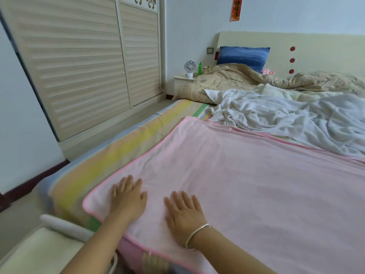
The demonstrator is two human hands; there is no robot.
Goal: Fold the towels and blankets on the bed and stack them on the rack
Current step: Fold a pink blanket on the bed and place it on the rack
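Observation:
A large pink blanket point(246, 180) lies spread flat over the near part of the bed. My left hand point(128, 198) presses flat on it close to its near left corner, fingers straight. A little to the right, my right hand point(183, 212), a silver bangle on its wrist, lies flat on the same blanket with fingers spread. Behind the pink blanket a white towel or blanket point(286, 113) lies crumpled. Further back a beige quilt point(233, 80) is bunched up near the headboard.
The bed has a striped sheet point(110, 161) showing along its left edge. A white frame point(45, 248), perhaps the rack, stands at the lower left. A blue pillow point(243, 56) leans on the headboard. A nightstand point(183, 80) holds a small fan. A louvred wardrobe point(83, 66) fills the left wall.

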